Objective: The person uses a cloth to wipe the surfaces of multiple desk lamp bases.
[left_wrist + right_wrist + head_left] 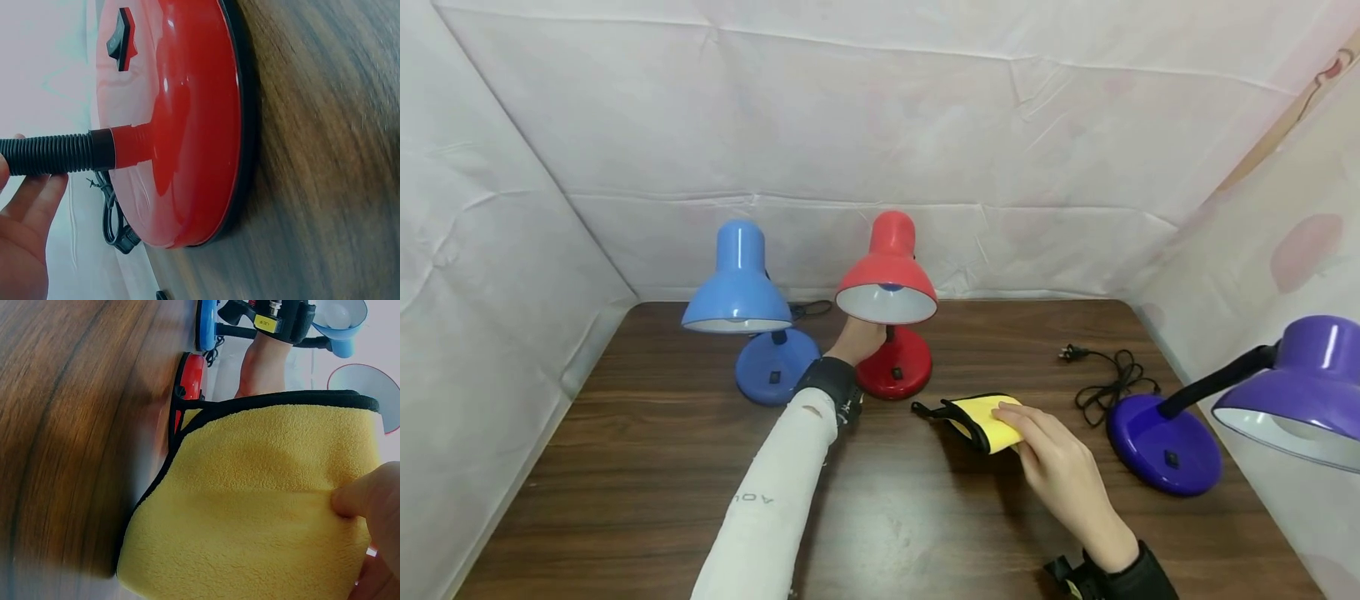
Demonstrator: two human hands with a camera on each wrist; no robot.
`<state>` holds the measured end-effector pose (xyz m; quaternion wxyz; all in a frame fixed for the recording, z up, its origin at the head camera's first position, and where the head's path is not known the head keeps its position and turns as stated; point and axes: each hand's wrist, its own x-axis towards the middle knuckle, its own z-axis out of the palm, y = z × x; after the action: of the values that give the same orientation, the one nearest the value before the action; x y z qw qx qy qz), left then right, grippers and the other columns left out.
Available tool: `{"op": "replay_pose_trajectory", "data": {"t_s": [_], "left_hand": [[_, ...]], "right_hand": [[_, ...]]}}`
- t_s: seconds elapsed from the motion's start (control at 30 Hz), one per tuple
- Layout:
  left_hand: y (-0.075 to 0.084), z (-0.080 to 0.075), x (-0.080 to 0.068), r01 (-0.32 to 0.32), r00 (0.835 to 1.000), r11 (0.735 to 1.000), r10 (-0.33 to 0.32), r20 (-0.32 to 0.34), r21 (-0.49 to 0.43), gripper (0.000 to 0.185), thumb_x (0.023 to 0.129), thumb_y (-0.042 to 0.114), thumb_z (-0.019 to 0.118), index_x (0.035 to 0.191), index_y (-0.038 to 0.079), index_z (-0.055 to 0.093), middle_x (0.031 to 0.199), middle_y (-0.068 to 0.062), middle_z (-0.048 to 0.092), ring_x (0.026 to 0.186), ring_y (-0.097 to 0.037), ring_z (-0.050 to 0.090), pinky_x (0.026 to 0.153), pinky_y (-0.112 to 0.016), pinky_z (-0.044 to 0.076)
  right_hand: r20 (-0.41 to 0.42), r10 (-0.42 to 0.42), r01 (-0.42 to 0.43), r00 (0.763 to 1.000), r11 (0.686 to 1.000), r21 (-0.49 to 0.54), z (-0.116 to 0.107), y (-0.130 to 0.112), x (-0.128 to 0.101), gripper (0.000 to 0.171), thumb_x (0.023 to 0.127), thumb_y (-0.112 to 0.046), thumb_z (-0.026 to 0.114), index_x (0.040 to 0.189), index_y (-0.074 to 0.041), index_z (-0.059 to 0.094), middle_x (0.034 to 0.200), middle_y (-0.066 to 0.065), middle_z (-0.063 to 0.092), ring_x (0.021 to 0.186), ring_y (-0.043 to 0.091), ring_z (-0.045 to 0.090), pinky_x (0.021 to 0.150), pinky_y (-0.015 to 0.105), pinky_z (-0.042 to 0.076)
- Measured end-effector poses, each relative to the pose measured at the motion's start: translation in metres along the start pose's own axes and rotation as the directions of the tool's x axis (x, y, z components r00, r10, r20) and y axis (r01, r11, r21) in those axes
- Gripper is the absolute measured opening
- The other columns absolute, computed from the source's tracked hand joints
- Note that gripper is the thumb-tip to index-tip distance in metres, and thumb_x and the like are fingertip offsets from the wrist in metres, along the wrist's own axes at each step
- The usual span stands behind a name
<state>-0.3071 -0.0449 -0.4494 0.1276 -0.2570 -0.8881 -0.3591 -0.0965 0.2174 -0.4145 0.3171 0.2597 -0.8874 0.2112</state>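
A red desk lamp (887, 279) stands at the back middle of the wooden table (647, 467). My left hand (859, 337) reaches under its shade and holds the black ribbed neck (56, 153) just above the red base (187, 125), whose rocker switch (122, 37) faces up. In the left wrist view the left hand (22, 237) has its fingers around that neck. A yellow cloth with black edging (985, 421) lies in front of the lamp. My right hand (1045, 458) pinches its near edge, and the thumb (369, 500) presses on the yellow cloth (250, 506).
A blue lamp (741, 292) stands just left of the red one. A purple lamp (1300, 392) with its base (1165, 446) and a loose black cord (1112, 379) sits at the right. White sheet walls (490, 267) enclose the table on three sides.
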Motion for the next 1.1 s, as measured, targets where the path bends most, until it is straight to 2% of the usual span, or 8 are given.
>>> {"op": "replay_pose_trajectory", "data": {"t_s": [0.13, 0.23, 0.37, 0.53, 0.63, 0.8, 0.97, 1.1], "left_hand": [[0.005, 0.001, -0.003, 0.078, 0.997, 0.995, -0.078, 0.005, -0.067, 0.015, 0.094, 0.005, 0.043, 0.104, -0.001, 0.053, 0.095, -0.013, 0.056, 0.096, -0.024, 0.05, 0.09, -0.038, 0.043], [0.009, 0.001, -0.005, 0.105, 0.994, 0.992, -0.105, 0.002, -0.066, 0.013, 0.095, 0.007, 0.044, 0.102, -0.001, 0.053, 0.093, -0.012, 0.056, 0.093, -0.023, 0.051, 0.087, -0.036, 0.044], [0.014, -0.003, -0.009, 0.108, 0.994, 0.992, -0.108, 0.007, -0.069, 0.015, 0.096, 0.009, 0.044, 0.104, 0.0, 0.052, 0.095, -0.012, 0.057, 0.097, -0.023, 0.052, 0.09, -0.036, 0.044], [0.018, -0.008, -0.013, 0.088, 0.995, 0.987, -0.082, 0.05, -0.132, 0.018, 0.095, 0.013, 0.049, 0.11, 0.004, 0.051, 0.1, -0.008, 0.057, 0.101, -0.02, 0.052, 0.093, -0.037, 0.042], [0.018, -0.011, -0.018, 0.116, 0.989, 0.985, -0.102, 0.108, -0.128, 0.029, 0.092, 0.019, 0.055, 0.119, 0.01, 0.048, 0.11, -0.005, 0.057, 0.108, -0.017, 0.051, 0.096, -0.037, 0.042], [0.017, -0.018, -0.035, 0.186, 0.959, 0.98, -0.166, 0.228, -0.067, 0.056, 0.087, 0.03, 0.062, 0.134, 0.017, 0.035, 0.133, -0.002, 0.047, 0.125, -0.018, 0.043, 0.101, -0.043, 0.04], [0.019, -0.028, -0.054, 0.167, 0.943, 0.986, -0.152, 0.297, -0.028, 0.079, 0.083, 0.033, 0.067, 0.145, 0.026, 0.018, 0.144, -0.001, 0.036, 0.13, -0.02, 0.037, 0.099, -0.043, 0.042], [0.023, -0.035, -0.07, 0.132, 0.938, 0.991, -0.135, 0.321, 0.031, 0.084, 0.081, 0.039, 0.068, 0.146, 0.028, 0.017, 0.145, 0.0, 0.033, 0.13, -0.019, 0.037, 0.096, -0.042, 0.045]], "right_hand": [[0.002, -0.004, 0.004, 1.0, 1.0, -0.008, 0.002, 0.0, 0.0, 0.039, 0.09, -0.012, 0.034, 0.114, -0.014, 0.065, 0.11, 0.001, 0.064, 0.094, 0.02, 0.062, 0.073, 0.031, 0.048], [0.002, -0.002, 0.003, 1.0, 1.0, -0.015, 0.002, 0.0, 0.0, 0.039, 0.091, -0.014, 0.032, 0.113, -0.014, 0.065, 0.11, 0.001, 0.064, 0.094, 0.02, 0.062, 0.074, 0.031, 0.047], [0.0, -0.001, 0.001, 1.0, 1.0, -0.017, 0.003, 0.0, 0.0, 0.04, 0.09, -0.014, 0.033, 0.113, -0.014, 0.065, 0.109, 0.001, 0.065, 0.093, 0.02, 0.062, 0.074, 0.031, 0.047], [0.004, 0.0, 0.0, 1.0, 1.0, -0.013, 0.003, 0.0, -0.001, 0.04, 0.091, -0.014, 0.032, 0.113, -0.014, 0.065, 0.109, 0.002, 0.065, 0.095, 0.02, 0.061, 0.072, 0.032, 0.048], [0.004, 0.0, 0.0, 1.0, 1.0, -0.012, 0.002, 0.0, -0.001, 0.041, 0.092, -0.014, 0.031, 0.113, -0.014, 0.065, 0.109, 0.003, 0.065, 0.094, 0.02, 0.062, 0.069, 0.032, 0.049], [-0.001, -0.002, 0.002, 1.0, 1.0, -0.009, 0.002, -0.001, 0.0, 0.04, 0.091, -0.013, 0.032, 0.113, -0.014, 0.065, 0.11, 0.002, 0.064, 0.094, 0.02, 0.062, 0.07, 0.031, 0.048], [-0.002, 0.001, -0.001, 1.0, 1.0, -0.008, 0.0, -0.001, 0.0, 0.039, 0.09, -0.013, 0.034, 0.114, -0.015, 0.065, 0.11, 0.001, 0.064, 0.094, 0.019, 0.062, 0.07, 0.032, 0.049], [-0.006, 0.002, -0.002, 1.0, 1.0, 0.0, 0.0, -0.002, 0.0, 0.037, 0.091, -0.014, 0.036, 0.115, -0.015, 0.064, 0.11, 0.001, 0.064, 0.093, 0.019, 0.062, 0.07, 0.032, 0.049]]}}
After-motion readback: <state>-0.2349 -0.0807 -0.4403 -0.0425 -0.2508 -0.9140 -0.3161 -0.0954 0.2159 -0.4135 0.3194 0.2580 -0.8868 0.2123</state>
